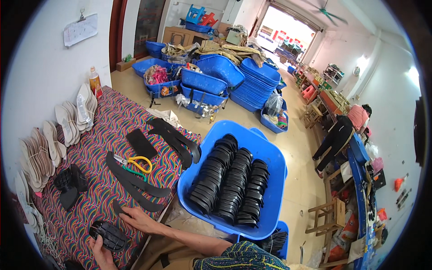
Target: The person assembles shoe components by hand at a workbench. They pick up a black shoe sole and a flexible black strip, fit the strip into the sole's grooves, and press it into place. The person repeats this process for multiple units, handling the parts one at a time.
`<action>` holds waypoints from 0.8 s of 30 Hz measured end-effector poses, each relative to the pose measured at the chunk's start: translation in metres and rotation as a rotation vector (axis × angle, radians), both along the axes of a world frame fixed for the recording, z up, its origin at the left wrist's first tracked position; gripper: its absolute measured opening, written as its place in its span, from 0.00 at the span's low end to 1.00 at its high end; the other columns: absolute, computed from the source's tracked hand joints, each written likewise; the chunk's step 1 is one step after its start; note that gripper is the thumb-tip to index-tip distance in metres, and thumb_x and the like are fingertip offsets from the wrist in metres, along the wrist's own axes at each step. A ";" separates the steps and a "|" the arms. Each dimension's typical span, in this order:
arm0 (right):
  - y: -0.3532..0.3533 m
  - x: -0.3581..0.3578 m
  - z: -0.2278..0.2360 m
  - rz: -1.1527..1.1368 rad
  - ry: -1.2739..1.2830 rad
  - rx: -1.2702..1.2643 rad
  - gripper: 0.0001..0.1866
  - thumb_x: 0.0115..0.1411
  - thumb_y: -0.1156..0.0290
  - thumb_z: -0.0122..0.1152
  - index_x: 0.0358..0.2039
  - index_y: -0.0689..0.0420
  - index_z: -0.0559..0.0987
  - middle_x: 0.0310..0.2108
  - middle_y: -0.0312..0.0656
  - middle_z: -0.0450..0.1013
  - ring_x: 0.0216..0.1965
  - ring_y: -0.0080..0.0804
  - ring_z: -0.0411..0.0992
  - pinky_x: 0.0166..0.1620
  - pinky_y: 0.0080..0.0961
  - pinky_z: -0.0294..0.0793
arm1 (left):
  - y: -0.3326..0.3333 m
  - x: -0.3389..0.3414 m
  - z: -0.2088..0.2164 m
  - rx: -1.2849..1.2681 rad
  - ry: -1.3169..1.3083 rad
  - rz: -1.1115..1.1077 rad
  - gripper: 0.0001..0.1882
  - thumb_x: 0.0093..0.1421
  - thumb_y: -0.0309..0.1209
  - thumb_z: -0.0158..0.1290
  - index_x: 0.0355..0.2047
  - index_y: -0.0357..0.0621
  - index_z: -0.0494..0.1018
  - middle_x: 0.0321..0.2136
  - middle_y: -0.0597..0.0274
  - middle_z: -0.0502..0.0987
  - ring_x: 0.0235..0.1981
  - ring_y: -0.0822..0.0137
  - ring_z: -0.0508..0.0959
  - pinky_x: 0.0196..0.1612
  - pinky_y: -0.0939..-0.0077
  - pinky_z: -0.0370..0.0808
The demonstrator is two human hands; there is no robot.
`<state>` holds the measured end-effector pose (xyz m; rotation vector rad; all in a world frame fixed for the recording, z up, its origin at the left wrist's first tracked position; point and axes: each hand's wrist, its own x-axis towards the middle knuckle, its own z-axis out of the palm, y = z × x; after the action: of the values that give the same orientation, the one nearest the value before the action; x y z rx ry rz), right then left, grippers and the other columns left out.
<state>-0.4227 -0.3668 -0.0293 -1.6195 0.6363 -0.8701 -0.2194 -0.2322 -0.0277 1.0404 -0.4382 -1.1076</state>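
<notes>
My left hand [102, 255] grips a black moulded sole piece [109, 236] with a ridged face turned up, at the near edge of the cloth-covered table [96, 180]. Just beyond it, my right hand [137, 220] reaches across with its fingers closed on the end of a small black strip [118, 208]. Past that hand lie long curved black strips [135, 182] and scissors [139, 164] with yellow and green handles. Further back are a flat black rectangular slab [141, 143] and more curved black strips [177, 143]. To the left sit dark moulded pieces [69, 184].
Bundled pale insoles [33, 157] lean along the left wall, near a bottle [95, 82]. A blue tub [275, 189] with rows of black curved pieces [231, 180] stands against the table's right side. Blue tubs [256, 83] are stacked behind. A person [344, 130] bends at a bench on the right.
</notes>
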 end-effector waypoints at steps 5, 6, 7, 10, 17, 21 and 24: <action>-0.001 0.005 -0.002 -0.015 0.028 -0.057 0.14 0.70 0.64 0.48 0.32 0.61 0.70 0.14 0.39 0.67 0.15 0.27 0.68 0.20 0.26 0.64 | 0.006 0.001 0.008 -0.063 0.209 0.063 0.20 0.60 0.29 0.56 0.52 0.38 0.70 0.44 0.55 0.78 0.46 0.60 0.78 0.53 0.59 0.76; 0.002 0.000 0.005 0.001 0.059 0.018 0.14 0.70 0.63 0.48 0.32 0.61 0.70 0.14 0.39 0.67 0.15 0.27 0.68 0.20 0.26 0.65 | 0.007 0.001 0.001 -0.066 0.271 0.091 0.20 0.60 0.28 0.55 0.52 0.39 0.70 0.45 0.54 0.77 0.47 0.59 0.78 0.54 0.59 0.76; 0.003 -0.002 0.011 0.012 0.074 0.027 0.14 0.70 0.64 0.47 0.33 0.62 0.70 0.15 0.39 0.67 0.16 0.27 0.68 0.21 0.27 0.65 | 0.006 0.002 -0.004 -0.071 0.332 0.120 0.20 0.60 0.27 0.55 0.53 0.39 0.70 0.45 0.54 0.77 0.47 0.58 0.78 0.54 0.58 0.76; 0.006 -0.001 -0.002 -0.056 0.112 -0.052 0.14 0.70 0.64 0.47 0.33 0.62 0.71 0.15 0.38 0.68 0.17 0.27 0.69 0.22 0.27 0.65 | 0.005 -0.013 0.022 -0.133 0.406 0.063 0.21 0.60 0.27 0.54 0.55 0.39 0.69 0.47 0.54 0.77 0.48 0.58 0.78 0.53 0.59 0.77; 0.000 0.000 0.003 -0.003 0.165 0.054 0.13 0.70 0.65 0.49 0.35 0.63 0.71 0.15 0.44 0.69 0.17 0.35 0.71 0.22 0.32 0.65 | 0.010 -0.008 0.013 0.027 0.225 0.109 0.18 0.61 0.27 0.52 0.52 0.36 0.70 0.48 0.53 0.75 0.47 0.59 0.76 0.52 0.61 0.75; 0.000 0.002 0.011 -0.018 0.154 0.030 0.13 0.69 0.66 0.50 0.36 0.64 0.71 0.14 0.47 0.69 0.18 0.42 0.72 0.23 0.36 0.67 | 0.003 -0.015 0.051 0.179 0.095 0.009 0.17 0.63 0.33 0.52 0.47 0.33 0.74 0.46 0.54 0.75 0.45 0.61 0.74 0.51 0.66 0.70; -0.001 0.002 0.014 0.019 0.154 0.115 0.12 0.69 0.66 0.50 0.38 0.64 0.72 0.14 0.47 0.70 0.19 0.42 0.73 0.23 0.36 0.67 | 0.015 -0.001 0.022 0.189 -0.047 -0.056 0.19 0.61 0.34 0.54 0.49 0.34 0.73 0.46 0.56 0.75 0.46 0.60 0.74 0.53 0.67 0.69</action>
<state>-0.4209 -0.3681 -0.0158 -1.5963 0.7633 -0.6865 -0.2203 -0.2175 -0.0053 1.2282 -0.4075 -1.1932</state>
